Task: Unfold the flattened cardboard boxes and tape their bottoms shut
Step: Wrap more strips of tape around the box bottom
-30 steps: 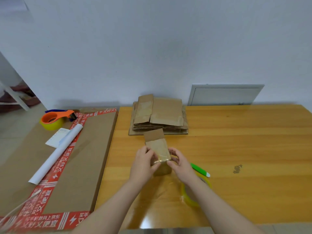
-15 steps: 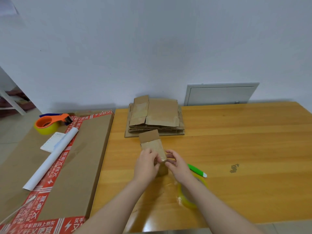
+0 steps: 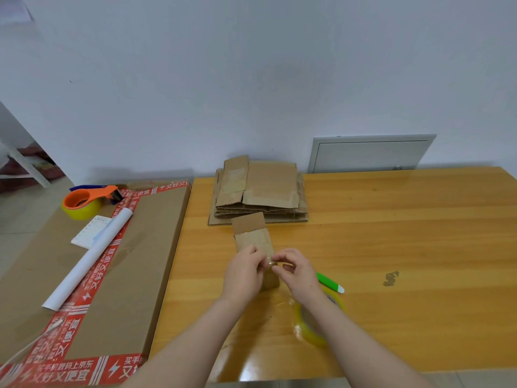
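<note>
A small unfolded cardboard box (image 3: 253,239) lies on the wooden table (image 3: 391,233), one flap open at its far end and clear tape on its upper face. My left hand (image 3: 244,273) grips the box's near end. My right hand (image 3: 296,271) pinches a bit of clear tape at the box's near edge, fingertips meeting those of the left. A stack of flattened cardboard boxes (image 3: 260,191) lies just beyond. A yellowish roll of clear tape (image 3: 310,329) sits under my right forearm, partly hidden.
A green and white cutter (image 3: 330,282) lies right of my right hand. Left of the table is a large flat carton (image 3: 134,261) with red printed tape, bearing an orange tape dispenser (image 3: 86,200), a white paper roll (image 3: 89,257) and a notepad (image 3: 89,233). The wall is close behind.
Both hands have slid toward the box's near edge and closed together. The right fingers now pinch the tape there. The box stays in place.
</note>
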